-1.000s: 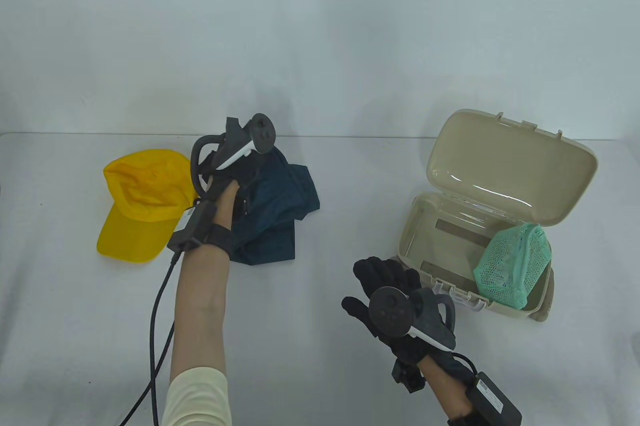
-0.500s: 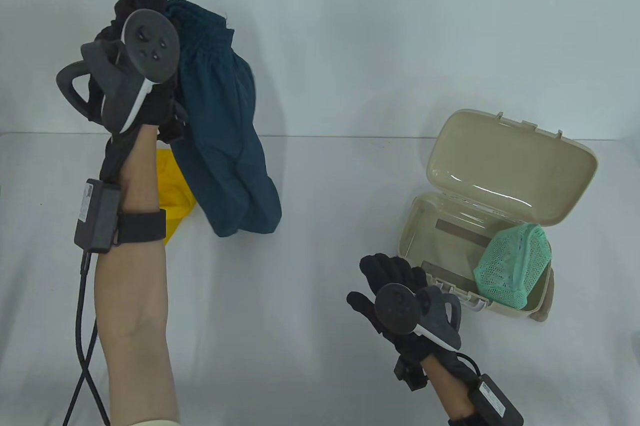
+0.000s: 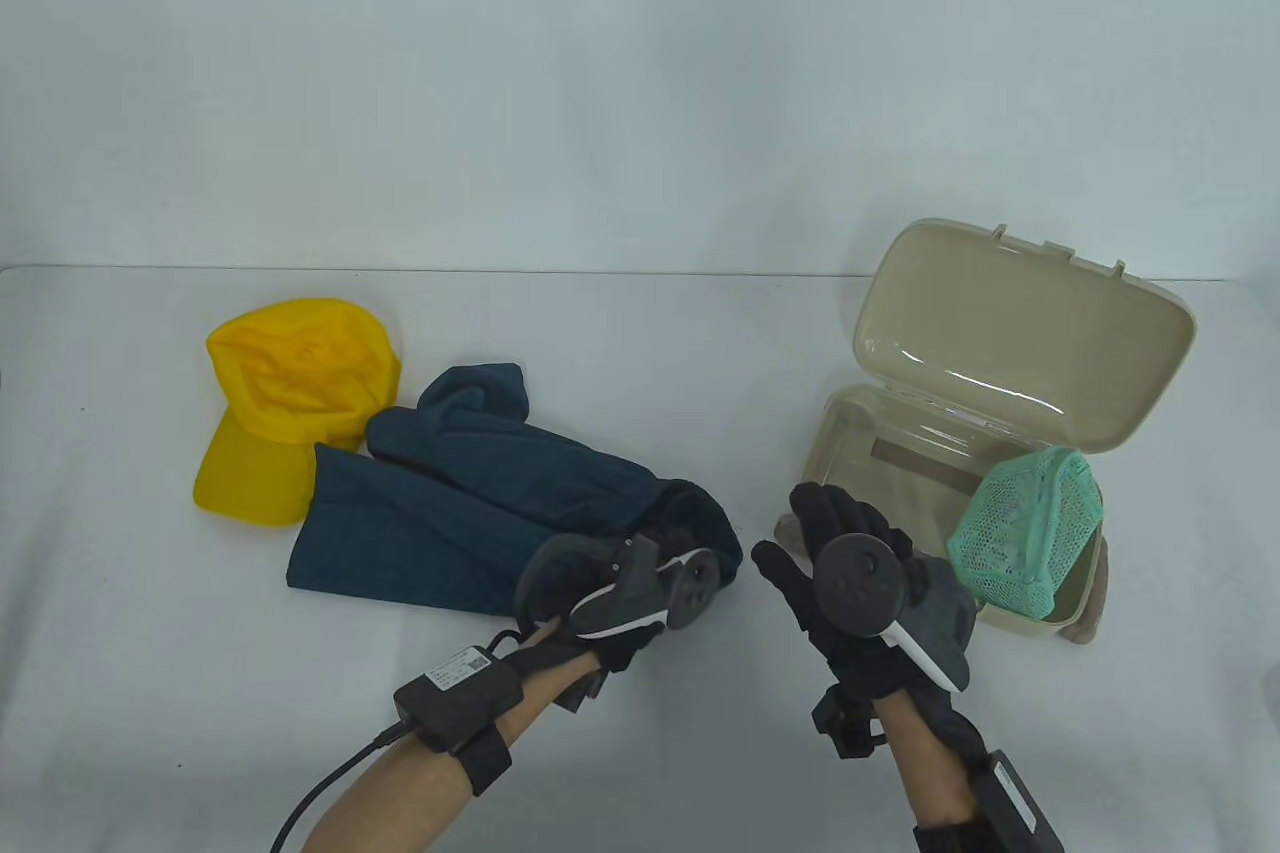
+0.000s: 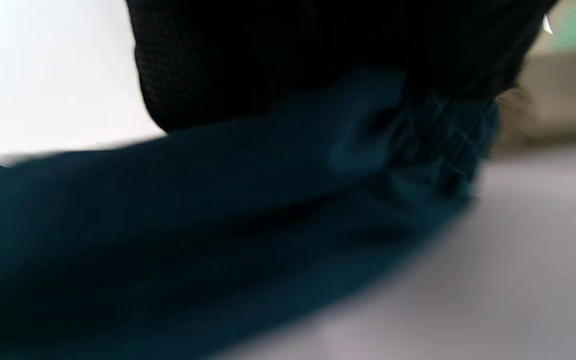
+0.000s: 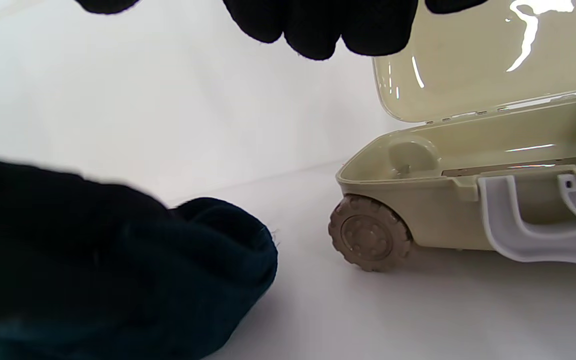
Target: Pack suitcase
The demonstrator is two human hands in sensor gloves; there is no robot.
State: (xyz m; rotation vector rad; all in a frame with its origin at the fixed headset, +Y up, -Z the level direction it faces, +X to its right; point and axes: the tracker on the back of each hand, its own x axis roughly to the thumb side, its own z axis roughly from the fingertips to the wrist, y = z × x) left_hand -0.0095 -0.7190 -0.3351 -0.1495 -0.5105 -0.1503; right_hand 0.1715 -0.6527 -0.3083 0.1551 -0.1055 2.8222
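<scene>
Shorts [image 3: 470,503] of dark teal cloth lie spread on the bench [image 3: 640,743], their two legs pointing toward the far left and their gathered waistband end nearest you. Your left hand [image 3: 640,583] sits at that waistband end; in the left wrist view the gloved fingers [image 4: 318,55] press down into bunched fabric [image 4: 218,200], so the hand is grasping the shorts at the waist, though blur hides the exact finger positions. One leg end lies just beside, and partly over, the brim of a yellow cap [image 3: 290,403] at the left of the bench.

Your right hand [image 3: 850,573] is held above the bench between the shorts and the suitcase [image 3: 1000,393], fingers spread and relaxed, holding nothing. In the right wrist view its fingertips [image 5: 318,30] hang in from the top edge, apart from both the cloth [image 5: 168,280] and the case [image 5: 468,150].

The beige suitcase stands open at the right of the bench, lid tilted back and up. A green mesh bundle [image 3: 1030,533] rests in the right end of its lower shell, rising above the rim. The right wrist view shows a ridged wheel [image 5: 369,233] at the case's near corner, touching the bench, and a pale grey handle [image 5: 533,230] along the front wall.
</scene>
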